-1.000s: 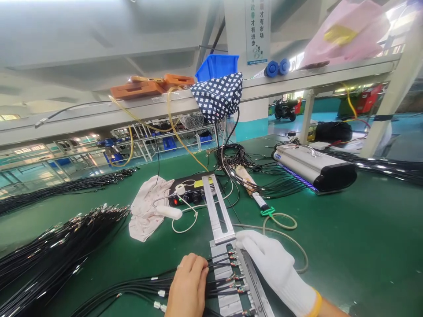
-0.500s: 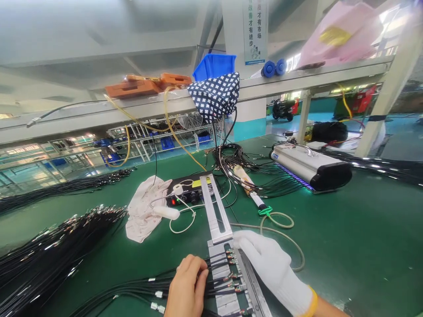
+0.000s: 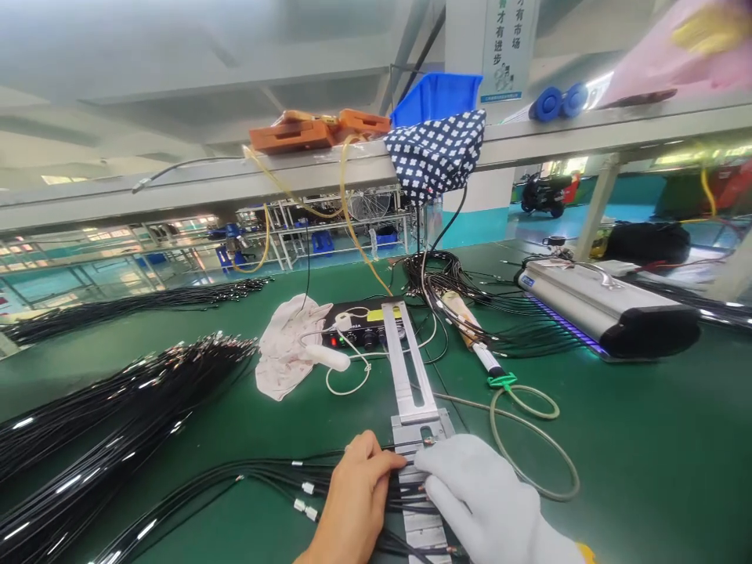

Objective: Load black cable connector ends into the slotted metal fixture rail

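Observation:
My bare left hand [image 3: 356, 501] rests fingers-down on a row of thin black cables [image 3: 264, 478] where they enter a metal fixture [image 3: 420, 427]. Its fingers are curled and pressing the cables against the fixture. My right hand [image 3: 487, 501], in a white glove, lies over the right side of the same fixture, with its fingers pressed on the cable ends. The cables run off to the left across the green table [image 3: 616, 439]. A long slotted metal bar [image 3: 408, 360] extends away from the fixture.
Big bundles of black cables [image 3: 106, 423] lie at the left. A white cloth [image 3: 287, 352], a black control box [image 3: 361, 329], a pen-like tool with a beige hose [image 3: 517, 407] and a grey lamp unit [image 3: 605, 309] sit beyond. An overhead shelf [image 3: 376, 168] carries a blue bin and orange cases.
The view has swung left and down. My gloved right hand has slid left over the fixture, close to my left hand, covering the cable ends.

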The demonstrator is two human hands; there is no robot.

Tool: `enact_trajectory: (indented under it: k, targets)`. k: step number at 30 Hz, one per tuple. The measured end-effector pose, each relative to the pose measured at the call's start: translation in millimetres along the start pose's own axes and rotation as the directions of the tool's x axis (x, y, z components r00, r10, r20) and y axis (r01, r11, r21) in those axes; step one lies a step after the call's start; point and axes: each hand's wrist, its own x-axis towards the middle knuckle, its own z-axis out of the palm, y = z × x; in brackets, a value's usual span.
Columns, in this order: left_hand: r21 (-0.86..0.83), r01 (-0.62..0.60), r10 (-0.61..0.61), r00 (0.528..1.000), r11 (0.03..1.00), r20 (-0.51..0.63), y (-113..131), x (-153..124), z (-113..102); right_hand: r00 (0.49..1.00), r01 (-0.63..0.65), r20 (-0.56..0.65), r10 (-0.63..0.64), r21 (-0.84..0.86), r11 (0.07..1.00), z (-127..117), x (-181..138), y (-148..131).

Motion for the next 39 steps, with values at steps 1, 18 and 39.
enact_trajectory:
  k: [1, 18, 39]
  targets:
    - [0.030, -0.039, 0.040, 0.999, 0.999, -0.018, 3.4, 1.2, -1.8, 1.000, 0.022, 0.001, -0.022, -0.045, 0.999, -0.6, -0.5, -1.0]
    - [0.311, -0.235, 0.210, 0.971, 0.921, 0.114, 20.6, -11.4, 2.8, 0.990, -0.039, 0.140, 0.034, 0.032, 0.999, 15.2, -6.0, 2.6]
    - [0.042, 0.145, -0.151, 0.948, 0.988, 0.278, -16.1, 0.6, -20.2, 0.717, -0.669, 0.297, 0.631, 0.549, 0.501, 3.0, 27.9, 13.0]
